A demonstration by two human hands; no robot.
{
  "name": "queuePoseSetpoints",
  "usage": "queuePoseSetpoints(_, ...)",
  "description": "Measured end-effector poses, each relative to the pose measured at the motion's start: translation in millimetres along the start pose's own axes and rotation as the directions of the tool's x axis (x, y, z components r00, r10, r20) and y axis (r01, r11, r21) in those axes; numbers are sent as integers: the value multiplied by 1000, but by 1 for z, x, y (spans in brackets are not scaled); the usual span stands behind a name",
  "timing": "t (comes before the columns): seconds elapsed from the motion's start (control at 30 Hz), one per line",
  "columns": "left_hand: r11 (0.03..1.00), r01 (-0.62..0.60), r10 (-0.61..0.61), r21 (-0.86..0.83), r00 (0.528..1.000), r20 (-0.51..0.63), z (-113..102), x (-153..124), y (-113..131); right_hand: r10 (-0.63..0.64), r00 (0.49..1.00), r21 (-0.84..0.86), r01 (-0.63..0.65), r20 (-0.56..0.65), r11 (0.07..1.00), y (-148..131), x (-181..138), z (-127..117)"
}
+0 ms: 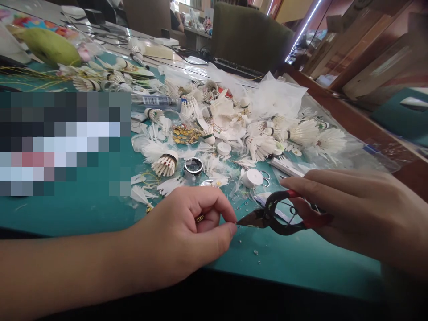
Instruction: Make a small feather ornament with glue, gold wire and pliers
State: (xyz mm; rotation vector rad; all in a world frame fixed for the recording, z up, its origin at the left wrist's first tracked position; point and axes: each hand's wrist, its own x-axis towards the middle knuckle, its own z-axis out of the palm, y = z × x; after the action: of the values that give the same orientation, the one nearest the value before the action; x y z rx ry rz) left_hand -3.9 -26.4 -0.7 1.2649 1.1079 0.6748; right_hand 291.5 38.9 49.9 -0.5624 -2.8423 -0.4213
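Observation:
My left hand (200,232) is closed in a pinch, thumb against forefinger, on something too small to make out. A small gold-coloured piece (199,218) shows between its curled fingers; whether it is worn or held I cannot tell. My right hand (361,209) grips red-handled pliers (268,211) with dark, pointed jaws and a spring between the handles. The tips of the jaws meet my left fingertips. Below them, tiny clear bits (256,252) lie scattered on the green mat (110,216).
Beyond my hands lie several feather shuttlecocks (165,162), loose white feathers and plastic bags (277,96). Nearer are a black round container (193,166), a white spool (252,178), small scissors (265,178) and gold sequin-like pieces (185,133). A pixelated patch hides the left side.

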Motion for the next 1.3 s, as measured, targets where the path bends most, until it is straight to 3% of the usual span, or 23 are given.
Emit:
queuePoseSetpoints(0.4, 999, -24, 26, 49, 999, -33, 0, -1, 1, 9, 1000, 1, -9, 11, 1000, -1, -1, 2)
queuePoseSetpoints(0.53, 997, -73, 73, 17, 997, -20, -2, 1, -5, 18, 1000, 24, -18, -13, 1000, -2, 1, 1)
queuePoseSetpoints(0.77, 980, -141, 133, -140, 989, -63, -2, 1, -9, 81, 997, 47, -80, -21, 996, -3, 1, 3)
queuePoseSetpoints(0.93, 968, -199, 181, -155, 976, -120, -2, 1, -10, 118, 992, 113, -113, -34, 987, -5, 3, 7)
queuePoseSetpoints(1.2, 950, -311, 306, 33, 903, -301, 4, -4, -7, 126, 989, 128, -115, -81, 985, -7, 3, 12)
queuePoseSetpoints(1.3, 916, -364, 401, 169, 823, -402, 12, -13, -11, 95, 987, 83, -85, -126, 993, -8, 2, 11)
